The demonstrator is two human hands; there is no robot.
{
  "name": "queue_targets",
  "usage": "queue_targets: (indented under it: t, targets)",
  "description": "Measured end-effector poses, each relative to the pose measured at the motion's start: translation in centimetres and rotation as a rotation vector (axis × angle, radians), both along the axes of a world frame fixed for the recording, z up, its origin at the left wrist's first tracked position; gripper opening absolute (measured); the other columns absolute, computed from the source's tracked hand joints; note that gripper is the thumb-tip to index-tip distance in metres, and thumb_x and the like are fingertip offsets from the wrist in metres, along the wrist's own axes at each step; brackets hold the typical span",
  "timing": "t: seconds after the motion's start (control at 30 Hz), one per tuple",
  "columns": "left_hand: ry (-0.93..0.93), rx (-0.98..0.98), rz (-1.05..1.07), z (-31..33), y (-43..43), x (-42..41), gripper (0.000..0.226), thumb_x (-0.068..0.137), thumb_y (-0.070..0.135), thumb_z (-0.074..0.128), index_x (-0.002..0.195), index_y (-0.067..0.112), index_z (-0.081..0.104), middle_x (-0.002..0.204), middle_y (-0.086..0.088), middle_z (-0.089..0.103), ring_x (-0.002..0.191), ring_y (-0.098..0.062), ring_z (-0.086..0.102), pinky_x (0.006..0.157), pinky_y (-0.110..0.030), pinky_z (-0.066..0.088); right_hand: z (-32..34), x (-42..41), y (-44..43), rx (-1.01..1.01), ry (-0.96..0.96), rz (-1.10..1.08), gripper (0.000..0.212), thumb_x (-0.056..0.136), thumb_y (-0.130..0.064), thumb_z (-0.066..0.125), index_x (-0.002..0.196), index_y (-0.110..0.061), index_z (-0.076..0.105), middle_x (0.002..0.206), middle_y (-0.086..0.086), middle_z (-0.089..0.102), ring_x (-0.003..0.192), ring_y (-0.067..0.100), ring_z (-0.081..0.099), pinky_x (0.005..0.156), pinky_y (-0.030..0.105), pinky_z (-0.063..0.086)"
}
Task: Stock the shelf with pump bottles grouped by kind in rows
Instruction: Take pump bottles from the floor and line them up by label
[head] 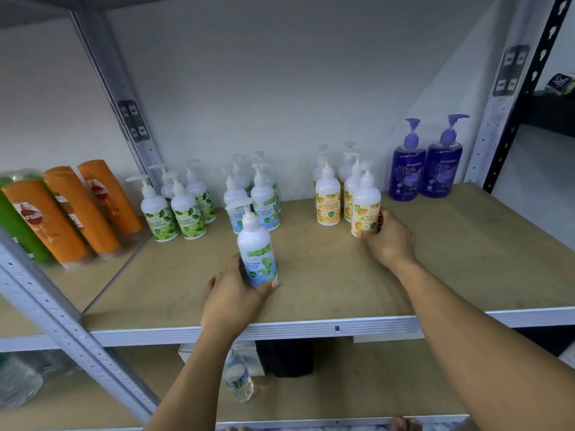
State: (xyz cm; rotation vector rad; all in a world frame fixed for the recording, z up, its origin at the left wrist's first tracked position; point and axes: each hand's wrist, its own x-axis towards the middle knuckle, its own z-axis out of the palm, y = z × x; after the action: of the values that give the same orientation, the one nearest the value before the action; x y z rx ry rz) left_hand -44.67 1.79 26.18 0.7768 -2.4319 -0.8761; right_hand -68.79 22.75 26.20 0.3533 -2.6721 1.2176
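Observation:
On the wooden shelf board (326, 281) my left hand (231, 293) grips a white pump bottle with a blue-green mint label (256, 244), standing upright in front of a row of the same kind (264, 197). My right hand (390, 237) holds a white pump bottle with an orange label (365, 206) at the front of the row of orange-label bottles (328, 197). A group of green-leaf label pump bottles (183, 206) stands to the left. Two purple pump bottles (424, 166) stand at the back right.
Orange shampoo bottles (77, 209) and a green one (15, 225) lean on the neighbouring shelf to the left. Grey metal uprights (56, 318) frame the shelf. A water bottle (239, 377) and a dark box (286, 356) sit on the lower shelf.

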Motion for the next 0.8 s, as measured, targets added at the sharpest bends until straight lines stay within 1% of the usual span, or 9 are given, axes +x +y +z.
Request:
queue_targets:
  t: [0.1, 0.17, 0.23, 0.3, 0.37, 0.47, 0.57, 0.67, 0.8]
  targets:
    - [0.136, 0.17, 0.021, 0.2, 0.5, -0.3, 0.051, 0.075, 0.042, 0.084, 0.116, 0.035, 0.055, 0.108, 0.022, 0.064, 0.108, -0.007, 0.063, 0.094, -0.038, 0.052, 0.0, -0.1, 0.6, 0.021, -0.005, 0.036, 0.053, 0.079, -0.04, 0.077, 0.122, -0.016, 0.058, 0.121, 0.009, 0.067, 0.113, 0.032, 0.062, 0.097, 0.043, 0.047]
    - [0.19, 0.238, 0.022, 0.3, 1.0, -0.5, 0.048, 0.078, 0.031, 0.085, 0.118, 0.029, 0.058, 0.108, 0.02, 0.068, 0.103, -0.002, 0.064, 0.093, -0.036, 0.053, -0.2, 0.0, 1.4, 0.186, 0.02, 0.025, 0.048, 0.083, -0.046, 0.07, 0.119, -0.017, 0.057, 0.125, 0.009, 0.062, 0.119, 0.032, 0.056, 0.1, 0.044, 0.042]
    - [0.217, 0.264, 0.031, 0.3, 1.3, -0.6, 0.047, 0.078, 0.027, 0.085, 0.117, 0.028, 0.059, 0.104, 0.02, 0.068, 0.099, 0.001, 0.064, 0.091, -0.034, 0.053, -0.5, 0.5, 2.4, 0.372, 0.054, 0.015, 0.044, 0.088, -0.05, 0.058, 0.119, -0.019, 0.058, 0.13, 0.007, 0.057, 0.124, 0.029, 0.051, 0.103, 0.047, 0.036]
    - [0.235, 0.274, 0.047, 0.3, 1.5, -0.8, 0.048, 0.078, 0.026, 0.085, 0.119, 0.027, 0.059, 0.104, 0.019, 0.069, 0.098, 0.001, 0.065, 0.089, -0.033, 0.053, -0.5, 1.2, 3.4, 0.496, 0.055, 0.047, 0.05, 0.09, -0.056, 0.049, 0.126, -0.023, 0.057, 0.139, 0.003, 0.053, 0.131, 0.025, 0.045, 0.107, 0.049, 0.031]
    - [0.242, 0.275, 0.061, 0.3, 1.7, -1.0, 0.049, 0.078, 0.026, 0.085, 0.12, 0.026, 0.059, 0.102, 0.019, 0.068, 0.097, 0.001, 0.064, 0.087, -0.032, 0.052, -0.4, 2.2, 4.1, 0.571, 0.04, 0.112, 0.061, 0.092, -0.063, 0.041, 0.138, -0.024, 0.052, 0.15, 0.001, 0.045, 0.14, 0.022, 0.037, 0.112, 0.051, 0.026]
    - [0.246, 0.284, 0.069, 0.3, 1.7, -1.3, 0.051, 0.077, 0.028, 0.086, 0.119, 0.026, 0.057, 0.104, 0.017, 0.068, 0.1, -0.005, 0.065, 0.088, -0.035, 0.053, -0.2, 4.2, 4.8, 0.636, 0.051, 0.229, 0.071, 0.093, -0.071, 0.031, 0.147, -0.026, 0.042, 0.16, 0.002, 0.032, 0.148, 0.022, 0.024, 0.116, 0.052, 0.019]
    - [0.24, 0.295, 0.073, 0.1, 1.5, -1.6, 0.057, 0.073, 0.03, 0.088, 0.121, 0.025, 0.057, 0.108, 0.012, 0.07, 0.1, -0.008, 0.067, 0.09, -0.039, 0.055, -0.3, 6.2, 4.9, 0.652, 0.078, 0.334, 0.073, 0.093, -0.074, 0.026, 0.151, -0.031, 0.035, 0.164, 0.001, 0.025, 0.152, 0.021, 0.016, 0.119, 0.053, 0.014]
    - [0.232, 0.29, 0.058, 0.4, 1.6, -1.6, 0.056, 0.074, 0.028, 0.088, 0.119, 0.025, 0.056, 0.107, 0.012, 0.069, 0.096, -0.006, 0.066, 0.087, -0.035, 0.054, -0.2, 7.7, 4.3, 0.657, 0.11, 0.415, 0.073, 0.093, -0.074, 0.025, 0.153, -0.032, 0.031, 0.165, -0.001, 0.021, 0.153, 0.02, 0.013, 0.121, 0.052, 0.013]
    - [0.256, 0.299, 0.019, 0.6, 1.5, -1.6, 0.052, 0.075, 0.025, 0.087, 0.117, 0.025, 0.056, 0.105, 0.015, 0.067, 0.095, -0.002, 0.064, 0.079, -0.024, 0.05, -0.1, 8.8, 2.6, 0.662, 0.116, 0.477, 0.073, 0.094, -0.074, 0.026, 0.154, -0.034, 0.028, 0.166, -0.002, 0.018, 0.153, 0.019, 0.011, 0.121, 0.053, 0.011]
